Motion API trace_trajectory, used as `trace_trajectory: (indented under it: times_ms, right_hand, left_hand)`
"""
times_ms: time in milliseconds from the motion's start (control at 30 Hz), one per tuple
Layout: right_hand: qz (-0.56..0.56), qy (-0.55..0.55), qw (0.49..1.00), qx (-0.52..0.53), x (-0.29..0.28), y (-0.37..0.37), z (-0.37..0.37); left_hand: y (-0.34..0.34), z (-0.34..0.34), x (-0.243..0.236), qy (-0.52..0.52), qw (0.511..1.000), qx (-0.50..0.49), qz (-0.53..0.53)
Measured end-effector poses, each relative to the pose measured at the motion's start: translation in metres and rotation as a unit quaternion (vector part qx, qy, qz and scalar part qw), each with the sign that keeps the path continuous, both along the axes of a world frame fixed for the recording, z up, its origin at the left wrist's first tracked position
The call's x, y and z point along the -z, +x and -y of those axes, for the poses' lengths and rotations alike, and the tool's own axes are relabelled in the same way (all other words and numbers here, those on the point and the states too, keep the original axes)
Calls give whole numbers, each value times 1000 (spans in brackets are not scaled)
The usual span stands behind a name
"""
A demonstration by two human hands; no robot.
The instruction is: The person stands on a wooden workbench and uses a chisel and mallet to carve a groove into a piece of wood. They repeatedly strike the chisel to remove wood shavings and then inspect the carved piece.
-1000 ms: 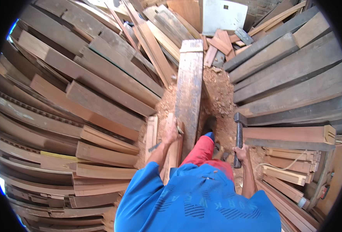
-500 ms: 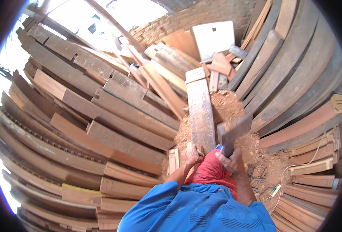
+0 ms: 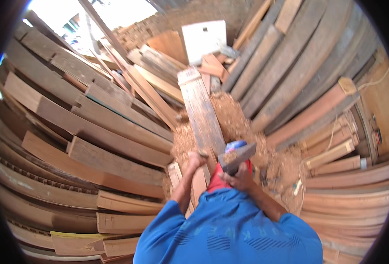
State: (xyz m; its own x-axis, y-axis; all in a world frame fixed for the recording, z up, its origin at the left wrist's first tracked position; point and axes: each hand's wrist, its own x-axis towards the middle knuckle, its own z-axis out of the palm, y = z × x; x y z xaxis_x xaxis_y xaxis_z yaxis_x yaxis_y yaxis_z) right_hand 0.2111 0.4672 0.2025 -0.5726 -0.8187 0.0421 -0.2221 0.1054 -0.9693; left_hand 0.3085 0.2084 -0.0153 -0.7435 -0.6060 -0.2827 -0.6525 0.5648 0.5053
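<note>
My right hand (image 3: 238, 177) is closed on a dark, block-headed wooden mallet (image 3: 242, 155), held above my lap with its broad head tilted. To its left, my left hand (image 3: 196, 160) is a fist over a narrow reddish board (image 3: 199, 185). A small dark end pokes out by the left thumb, too small to name. Ahead of both hands, a long worn plank (image 3: 202, 110) runs away from me, its near end by my red-clothed legs (image 3: 214, 182). Just beyond the mallet a blue item (image 3: 235, 145) shows, partly hidden.
Stacked boards (image 3: 111, 152) crowd the left side. Long grey-brown beams (image 3: 286, 75) lean at the right, with shorter timbers (image 3: 352, 180) nearer me. Wood shavings (image 3: 229, 114) cover the floor around the plank. A pale cable (image 3: 301, 176) trails at right; a white panel (image 3: 204, 39) stands far back.
The view has shifted, so the surroundings sit further left. The mallet, blurred in motion before, now shows more sharply with its head turned. Both hands keep their grips.
</note>
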Motion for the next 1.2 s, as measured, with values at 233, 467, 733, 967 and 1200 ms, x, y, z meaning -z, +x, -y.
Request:
trace_trajectory:
  times_ms: [233, 467, 733, 967, 1200]
  right_hand:
    - [59, 14, 995, -77, 23, -9, -29]
    - [27, 10, 1000, 5, 16, -5, -45]
    - [145, 28, 986, 74, 20, -8, -64]
    - [68, -45, 985, 150, 33, -13, -66]
    - [67, -72, 973, 208, -50, -36, -50]
  left_hand:
    - [-24, 2, -143, 187, 940, -120, -260]
    - [-67, -23, -171, 200, 896, -104, -383]
    - [-85, -31, -148, 207, 881, -75, -420]
    - [-92, -30, -137, 165, 907, -30, -385]
    - [-86, -28, -134, 144, 919, -19, -366]
